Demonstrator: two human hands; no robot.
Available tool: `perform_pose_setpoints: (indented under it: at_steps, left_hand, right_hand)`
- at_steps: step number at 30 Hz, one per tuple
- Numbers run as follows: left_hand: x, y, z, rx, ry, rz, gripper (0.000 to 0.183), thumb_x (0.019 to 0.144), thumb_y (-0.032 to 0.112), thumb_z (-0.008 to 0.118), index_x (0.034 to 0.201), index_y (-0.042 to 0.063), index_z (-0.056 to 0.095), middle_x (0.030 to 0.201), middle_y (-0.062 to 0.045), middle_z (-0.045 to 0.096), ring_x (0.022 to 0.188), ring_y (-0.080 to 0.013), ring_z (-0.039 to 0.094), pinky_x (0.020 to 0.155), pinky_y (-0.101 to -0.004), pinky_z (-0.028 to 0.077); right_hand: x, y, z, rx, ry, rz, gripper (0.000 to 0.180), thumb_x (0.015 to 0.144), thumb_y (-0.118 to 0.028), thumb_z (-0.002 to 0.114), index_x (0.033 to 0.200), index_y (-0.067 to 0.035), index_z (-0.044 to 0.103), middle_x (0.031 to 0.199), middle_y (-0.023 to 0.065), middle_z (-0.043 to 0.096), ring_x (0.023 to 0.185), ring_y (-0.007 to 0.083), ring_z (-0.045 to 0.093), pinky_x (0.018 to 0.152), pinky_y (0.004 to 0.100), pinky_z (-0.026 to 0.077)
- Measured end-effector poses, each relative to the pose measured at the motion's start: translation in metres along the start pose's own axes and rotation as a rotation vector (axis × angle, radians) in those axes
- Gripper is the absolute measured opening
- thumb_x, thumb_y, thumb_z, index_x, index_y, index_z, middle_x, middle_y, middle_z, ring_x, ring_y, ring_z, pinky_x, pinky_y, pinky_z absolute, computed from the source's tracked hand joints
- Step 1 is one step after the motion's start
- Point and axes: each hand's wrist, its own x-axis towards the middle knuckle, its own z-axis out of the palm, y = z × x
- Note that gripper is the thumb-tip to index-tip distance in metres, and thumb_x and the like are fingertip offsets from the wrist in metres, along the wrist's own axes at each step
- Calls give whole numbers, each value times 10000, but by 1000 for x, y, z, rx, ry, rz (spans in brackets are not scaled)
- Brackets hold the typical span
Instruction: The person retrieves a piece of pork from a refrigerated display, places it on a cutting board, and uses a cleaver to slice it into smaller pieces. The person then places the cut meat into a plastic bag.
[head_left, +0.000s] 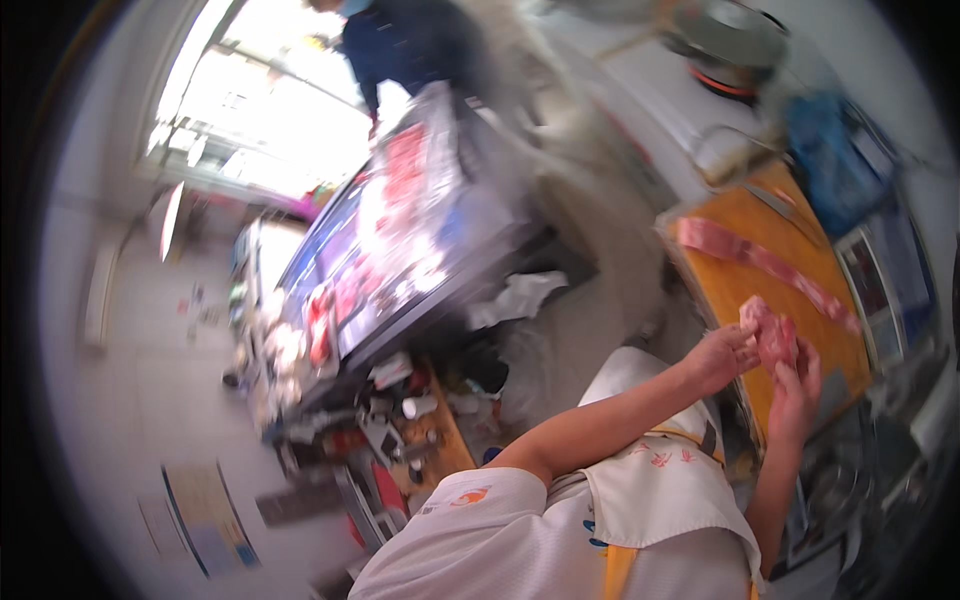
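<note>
A small piece of raw pink meat is held up between my two hands over a yellow-brown cutting board. The fingertips of my left hand grip its near left side. From the right and below, my right hand pinches it between thumb and fingers. A long strip of raw meat lies slantwise across the board, just beyond my hands. Farther up the board rests what looks like a knife, partly blurred.
A blue plastic bag lies beside the board. Behind it, a round metal scale or pan stands on a white counter. To the left is a display case with meat under plastic. A person in dark clothing stands beyond it.
</note>
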Motion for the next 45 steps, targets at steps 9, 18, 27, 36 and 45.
perform_pose_setpoints:
  at_steps: [9,18,27,36,45]
  left_hand:
    - [-131,40,-9,110,136,373,352,1049,162,713,1369,90,586,1331,-48,682,1219,-206,671,1076,-445,525]
    - [-241,97,-28,154,102,540,450,999,147,777,1397,80,577,1336,-37,681,1225,-173,664,1088,-398,517]
    - [-324,152,-77,139,256,758,497,976,109,796,1412,36,568,1315,-78,690,1194,-159,667,1022,-352,546]
    - [-365,203,-111,30,431,1018,436,972,50,794,1361,40,598,1311,-90,709,1188,-188,705,999,-364,582]
    - [-392,274,-112,-96,560,1120,393,981,23,780,1335,42,609,1281,-71,715,1141,-194,723,961,-374,606]
  right_hand:
    - [-39,30,71,-297,-426,44,496,897,68,646,1373,-20,536,1289,72,589,1245,181,589,1131,326,457]
    - [-79,66,176,-257,-360,209,235,1022,-88,731,1184,-79,562,1143,16,608,1078,139,616,980,281,503]
    - [-99,119,300,-347,-502,295,347,963,26,741,1269,-62,602,1237,66,670,1129,169,686,963,327,589]
    - [-60,186,388,-386,-820,398,257,980,-60,793,1208,-22,683,1091,42,741,1010,116,698,877,299,589]
    - [-40,191,476,-374,-919,593,251,1070,-145,683,1279,-22,619,1175,86,698,1019,171,715,796,360,646]
